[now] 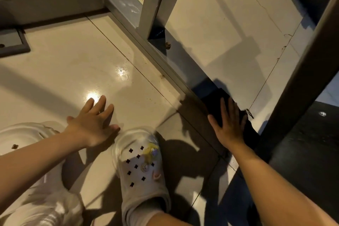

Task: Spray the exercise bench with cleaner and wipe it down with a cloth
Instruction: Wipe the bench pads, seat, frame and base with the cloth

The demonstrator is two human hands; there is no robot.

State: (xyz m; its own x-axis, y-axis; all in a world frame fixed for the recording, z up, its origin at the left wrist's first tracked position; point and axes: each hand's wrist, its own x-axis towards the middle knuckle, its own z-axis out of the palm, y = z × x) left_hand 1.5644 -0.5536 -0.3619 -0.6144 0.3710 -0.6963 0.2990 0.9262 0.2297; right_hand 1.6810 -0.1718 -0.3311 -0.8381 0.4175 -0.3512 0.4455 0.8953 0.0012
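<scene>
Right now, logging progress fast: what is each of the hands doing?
Left hand: open, fingers spread flat on the floor tile.
Right hand: open, pressing the black cloth on the frame bar.

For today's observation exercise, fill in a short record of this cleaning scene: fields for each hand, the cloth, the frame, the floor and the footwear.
left hand: open, fingers spread, resting on the floor
right hand: open, flat, pressing the cloth
cloth: dark, lying over the low grey frame bar
frame bar: grey metal, runs along the floor, smeared with white marks
floor: glossy pale tiles, light glare
clog: white, with charms
</scene>
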